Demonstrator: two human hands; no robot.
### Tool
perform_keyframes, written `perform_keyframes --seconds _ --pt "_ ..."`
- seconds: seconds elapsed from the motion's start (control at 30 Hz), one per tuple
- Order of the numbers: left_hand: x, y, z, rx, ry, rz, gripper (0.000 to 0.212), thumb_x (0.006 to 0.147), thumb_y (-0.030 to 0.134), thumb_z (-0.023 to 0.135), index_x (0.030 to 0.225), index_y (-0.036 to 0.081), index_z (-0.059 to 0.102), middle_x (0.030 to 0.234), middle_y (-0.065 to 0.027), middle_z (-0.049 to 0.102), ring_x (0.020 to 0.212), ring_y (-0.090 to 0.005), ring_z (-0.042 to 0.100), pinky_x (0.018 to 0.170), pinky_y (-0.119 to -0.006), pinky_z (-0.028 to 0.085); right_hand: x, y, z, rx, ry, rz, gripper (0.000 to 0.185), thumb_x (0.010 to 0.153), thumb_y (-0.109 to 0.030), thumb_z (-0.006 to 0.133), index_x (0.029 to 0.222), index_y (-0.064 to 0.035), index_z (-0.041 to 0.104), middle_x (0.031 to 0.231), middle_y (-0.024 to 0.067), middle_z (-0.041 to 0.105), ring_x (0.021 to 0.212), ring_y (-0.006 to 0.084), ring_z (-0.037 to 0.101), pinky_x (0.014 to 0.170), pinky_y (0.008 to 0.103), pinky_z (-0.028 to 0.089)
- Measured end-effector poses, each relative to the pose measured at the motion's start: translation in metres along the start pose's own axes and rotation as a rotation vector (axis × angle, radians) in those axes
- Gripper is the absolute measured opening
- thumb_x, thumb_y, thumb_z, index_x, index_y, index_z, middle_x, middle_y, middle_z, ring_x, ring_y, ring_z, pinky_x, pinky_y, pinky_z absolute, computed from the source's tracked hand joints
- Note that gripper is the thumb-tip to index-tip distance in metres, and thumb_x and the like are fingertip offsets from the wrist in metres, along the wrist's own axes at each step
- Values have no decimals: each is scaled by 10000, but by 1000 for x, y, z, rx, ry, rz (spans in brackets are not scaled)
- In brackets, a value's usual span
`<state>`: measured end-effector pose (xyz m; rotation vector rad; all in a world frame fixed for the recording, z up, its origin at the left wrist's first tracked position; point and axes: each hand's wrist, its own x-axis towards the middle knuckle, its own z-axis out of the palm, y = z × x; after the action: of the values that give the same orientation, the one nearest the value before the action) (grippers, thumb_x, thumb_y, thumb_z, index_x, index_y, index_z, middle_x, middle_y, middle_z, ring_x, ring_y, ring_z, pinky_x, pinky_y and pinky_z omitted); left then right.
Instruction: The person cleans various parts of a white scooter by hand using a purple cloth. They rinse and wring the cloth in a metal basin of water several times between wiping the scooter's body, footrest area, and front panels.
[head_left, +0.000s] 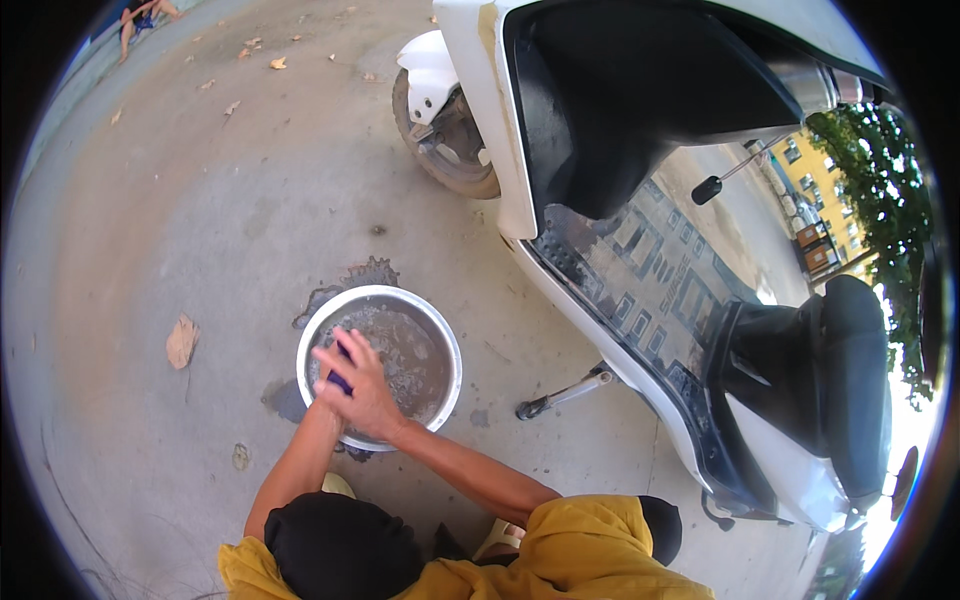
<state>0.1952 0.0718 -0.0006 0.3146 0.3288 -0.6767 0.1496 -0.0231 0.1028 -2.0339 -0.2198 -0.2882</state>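
Both my hands are together over the left part of a round metal basin (454, 352). Murky water with foam (412, 349) stands in the basin. A dark purple cloth (340, 381) is pressed between my palms, with only small parts showing between the fingers. My right hand (369, 391) lies on top, its fingers slightly spread over the cloth. Beneath it my left hand (325, 369) is mostly hidden, so its grip shows only in part.
A white and black scooter (570, 300) stands at the right, its kickstand (562, 395) on the concrete ground (225, 247). Wet patches (289, 401) surround the basin. A dry leaf (182, 341) lies to the left. At the far upper left a person (142, 15) sits on a ledge.
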Motion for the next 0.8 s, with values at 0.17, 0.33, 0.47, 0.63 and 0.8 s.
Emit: perform_keyframes --seconds 0.17,0.33,0.47,0.63,0.8 --pt "-21 -12 42 -9 -150 -16 533 978 524 397 1363 161 460 1344 -113 496 1213 -283 513 995 -497 441 6 1 -17 -445 -3 -317 374 883 -254 621 1242 -151 618 1422 146 443 1330 322 400 1071 513 300" --pt "-12 -7 68 308 -19 -200 442 1027 410 337 1368 152 450 1351 -99 508 1232 -240 516 1012 -422 448 16 42 -35 -445 -14 -305 277 897 -145 588 1161 -72 624 1243 135 595 1203 311 533 1024 473 378" --pt "-12 -27 40 262 236 -44 584 968 583 373 1343 156 505 1325 -119 545 1194 -319 538 1026 -502 437 13 15 -20 -230 -1 -245 255 919 -99 541 1159 -42 603 1006 152 657 929 316 643 818 392 500" --pt "-12 -38 67 307 201 155 439 1014 381 358 1327 93 469 1246 -117 563 1104 -230 583 926 -389 493 27 0 -16 278 161 239 242 1005 -172 454 1147 -23 581 759 62 574 694 136 555 660 287 466" --pt "-23 -32 94 577 389 320 325 965 270 441 997 28 655 899 -88 650 859 -185 615 775 -338 484 42 -3 -29 591 225 397 238 1024 -195 424 1075 -20 578 662 -16 455 581 61 408 529 233 367"
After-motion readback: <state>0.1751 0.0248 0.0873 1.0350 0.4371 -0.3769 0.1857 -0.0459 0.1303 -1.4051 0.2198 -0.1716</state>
